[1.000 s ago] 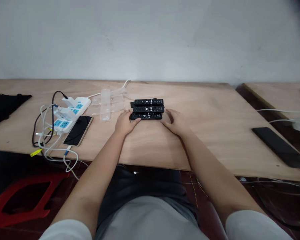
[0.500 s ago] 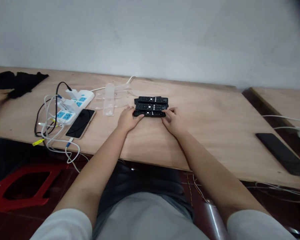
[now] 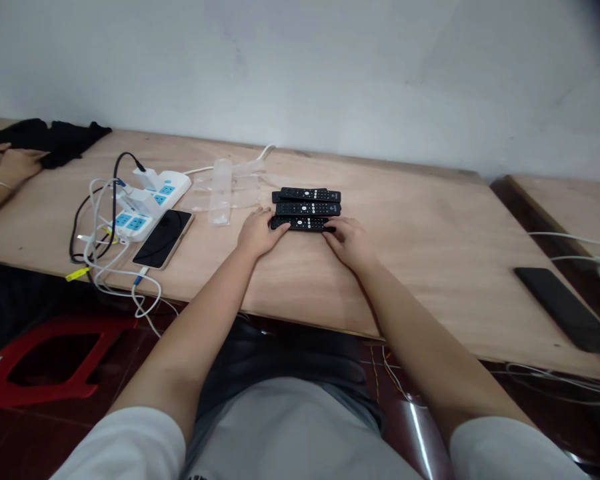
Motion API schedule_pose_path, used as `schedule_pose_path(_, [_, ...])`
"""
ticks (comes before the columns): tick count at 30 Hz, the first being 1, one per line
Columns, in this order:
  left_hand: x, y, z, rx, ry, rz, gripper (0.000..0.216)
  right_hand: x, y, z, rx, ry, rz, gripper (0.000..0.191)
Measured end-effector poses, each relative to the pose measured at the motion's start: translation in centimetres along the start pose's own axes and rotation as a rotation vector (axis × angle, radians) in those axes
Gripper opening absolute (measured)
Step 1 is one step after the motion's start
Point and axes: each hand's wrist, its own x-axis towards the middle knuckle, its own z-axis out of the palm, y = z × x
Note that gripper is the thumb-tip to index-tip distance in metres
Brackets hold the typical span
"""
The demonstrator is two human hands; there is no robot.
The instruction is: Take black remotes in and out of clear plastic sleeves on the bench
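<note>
Several black remote controls lie in a small overlapping pile on the wooden table in front of me. The nearest remote control [image 3: 303,224] lies crosswise between my hands. My left hand [image 3: 258,233] grips its left end, thumb along the near side and fingers behind. At the right end, my right hand [image 3: 349,241] pinches the same remote with thumb and fingertips. Just behind it, a second remote control [image 3: 307,209] lies parallel, and another remote control [image 3: 314,194] rests at the back over one that is mostly covered.
Left of the pile are clear plastic sleeves [image 3: 221,193], a phone [image 3: 163,239] and a white power strip [image 3: 173,190] with tangled cables. Another person's hand [image 3: 17,165] touches black cloth [image 3: 55,139]. A dark phone [image 3: 563,308] lies at the right near a table gap.
My right fingertips have come off the middle remote onto the nearest one's end. The view has shifted slightly, and the other person's hands show more clearly at the cloth.
</note>
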Motion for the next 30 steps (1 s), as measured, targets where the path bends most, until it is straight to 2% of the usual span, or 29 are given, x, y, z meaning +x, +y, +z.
schedule_pose_path(8, [0.0,0.1,0.0,-0.001,0.008,-0.020,0.047,0.0,-0.7,-0.3,-0.027,-0.102,0.038,0.047])
schedule_pose_path(15, [0.1,0.3,-0.1,-0.001,0.005,-0.029,0.050,0.1,-0.8,-0.4,-0.036,-0.126,0.046,0.035])
schedule_pose_path(21, [0.0,0.2,0.1,0.006,0.018,-0.024,0.051,0.0,-1.2,-0.3,-0.062,-0.160,0.047,0.033])
schedule_pose_path(26, [0.0,-0.1,0.4,-0.008,0.027,-0.038,0.049,0.0,-1.3,-0.5,-0.044,-0.131,0.031,0.046])
schedule_pose_path(30, [-0.1,0.2,0.1,-0.039,0.092,-0.021,0.043,0.0,-1.2,-0.6,-0.036,-0.075,0.046,0.050])
